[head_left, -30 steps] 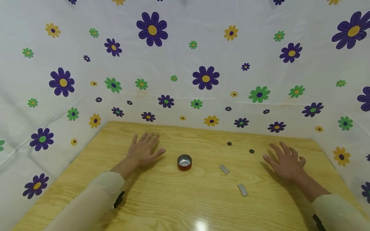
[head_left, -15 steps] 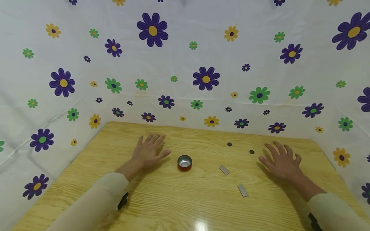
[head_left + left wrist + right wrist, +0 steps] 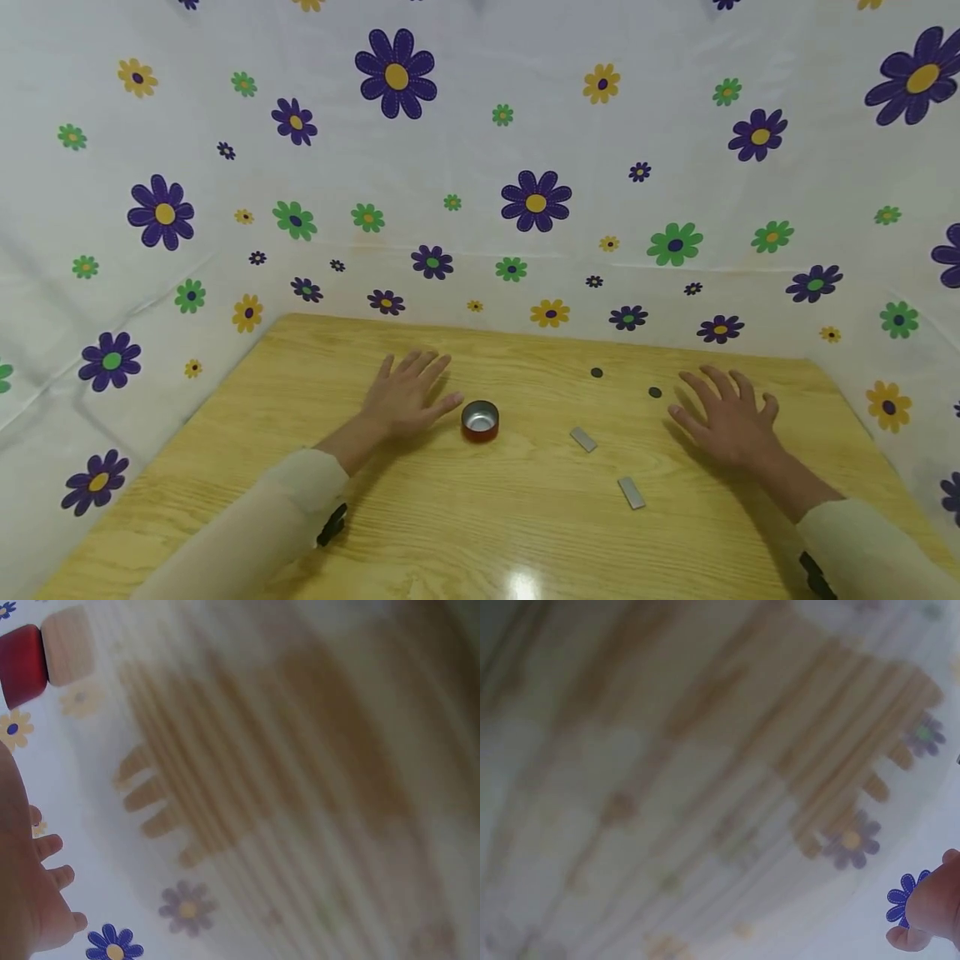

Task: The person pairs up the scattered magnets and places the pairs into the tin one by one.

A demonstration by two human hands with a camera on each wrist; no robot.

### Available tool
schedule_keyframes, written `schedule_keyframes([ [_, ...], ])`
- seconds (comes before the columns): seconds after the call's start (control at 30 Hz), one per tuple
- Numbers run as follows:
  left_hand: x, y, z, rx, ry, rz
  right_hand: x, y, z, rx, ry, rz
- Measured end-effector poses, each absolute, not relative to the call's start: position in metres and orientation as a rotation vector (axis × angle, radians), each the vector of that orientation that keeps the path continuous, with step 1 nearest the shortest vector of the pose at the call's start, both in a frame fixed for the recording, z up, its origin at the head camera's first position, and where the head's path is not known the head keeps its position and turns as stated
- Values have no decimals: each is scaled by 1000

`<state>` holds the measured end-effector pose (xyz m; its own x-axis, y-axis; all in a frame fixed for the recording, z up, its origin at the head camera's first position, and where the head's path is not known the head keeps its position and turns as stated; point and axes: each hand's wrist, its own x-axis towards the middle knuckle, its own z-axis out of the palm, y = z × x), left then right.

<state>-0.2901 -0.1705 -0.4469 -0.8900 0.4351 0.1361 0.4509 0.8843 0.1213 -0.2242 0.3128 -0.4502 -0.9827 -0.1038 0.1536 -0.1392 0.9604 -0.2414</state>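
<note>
A small round cup (image 3: 480,422), red outside with a silvery inside, stands upright near the middle of the table. Just left of it is my left hand (image 3: 405,400), fingers spread and the thumb tip close to the rim; it holds nothing. In the left wrist view the cup's red side (image 3: 24,666) shows at the upper left, past the hand (image 3: 22,877). Off to the right, my right hand (image 3: 729,427) is spread with slightly bent fingers, holding nothing. Nearest it lies a dark disc (image 3: 655,392). The right wrist view catches only part of that hand (image 3: 936,900).
Another dark disc (image 3: 597,372) lies farther back. Two flat grey rectangular pieces, one (image 3: 583,439) right of the cup and one (image 3: 631,492) nearer the front, rest on the wooden table (image 3: 465,542). A flower-patterned white cloth (image 3: 465,150) encloses the back and sides.
My left hand has moved right, closer to the cup. The right hand has shifted slightly left. The cup, discs and grey pieces stay in place.
</note>
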Motion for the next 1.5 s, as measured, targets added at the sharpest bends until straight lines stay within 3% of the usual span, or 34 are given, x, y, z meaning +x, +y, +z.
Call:
schedule_keyframes([
  [0.37,-282,-147,-438,-798,-2950,-193,-227,306,-448,245,-2973,347],
  [0.67,-238,-136,-475,-887,-2961,-209,-190,293,-484,258,-3002,385],
  [1.03,-260,-108,-459,-992,-2869,-157,-212,302,-469,284,-2922,386],
  [1.5,-258,-85,-446,-964,-2895,-112,-225,292,-452,367,-2891,405],
])
